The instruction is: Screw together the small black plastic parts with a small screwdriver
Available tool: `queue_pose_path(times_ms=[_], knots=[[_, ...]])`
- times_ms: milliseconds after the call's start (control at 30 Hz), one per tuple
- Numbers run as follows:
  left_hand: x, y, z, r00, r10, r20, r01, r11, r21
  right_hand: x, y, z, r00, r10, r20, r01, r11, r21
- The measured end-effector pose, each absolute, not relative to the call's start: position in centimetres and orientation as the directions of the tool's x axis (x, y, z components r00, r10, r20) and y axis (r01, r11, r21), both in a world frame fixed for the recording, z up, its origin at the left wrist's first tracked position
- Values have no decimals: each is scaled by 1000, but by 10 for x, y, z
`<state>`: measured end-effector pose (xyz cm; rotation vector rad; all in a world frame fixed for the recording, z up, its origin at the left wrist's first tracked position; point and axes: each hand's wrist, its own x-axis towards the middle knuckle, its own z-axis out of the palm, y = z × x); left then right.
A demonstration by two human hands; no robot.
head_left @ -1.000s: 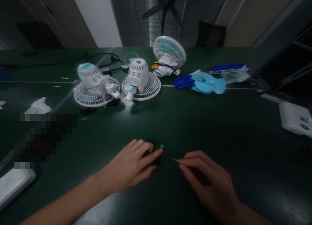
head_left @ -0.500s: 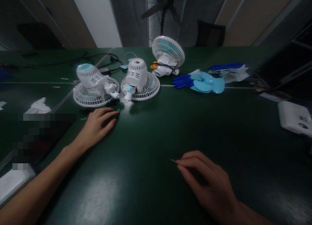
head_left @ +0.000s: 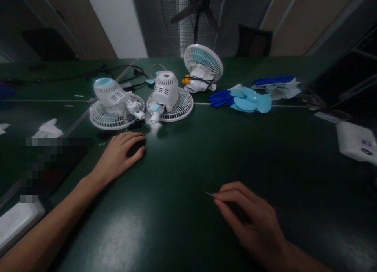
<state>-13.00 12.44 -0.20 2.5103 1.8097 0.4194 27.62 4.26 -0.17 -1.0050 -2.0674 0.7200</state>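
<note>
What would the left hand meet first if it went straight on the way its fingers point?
Past the tiny green piece at its fingertips, the left hand would probably meet the middle white fan; depth is unclear.

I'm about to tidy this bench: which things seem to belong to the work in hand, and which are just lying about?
Apparently in use:
thin shiny piece, pinched in the right hand
small green bit, by the left hand

Apparently just lying about:
three white fans
light-blue fan blade
blue gloves
crumpled white scrap
</note>
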Motion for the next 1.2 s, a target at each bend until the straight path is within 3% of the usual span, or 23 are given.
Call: queue_pose_path(times_ms=[500,767,1033,1200], knots=[[-124,122,2,277,930,240,922,-328,205,276,44,0,-445,818,363,426,551,-718],[-129,116,0,75,880,469,939,-221,265,275,44,1,-453,822,345,416,537,-734],[-132,111,3,-51,900,433,903,-143,405,277,42,-2,-450,831,327,414,518,-748],[-142,109,8,43,933,358,915,-181,360,276,43,-1,-450,832,324,411,515,-752]])
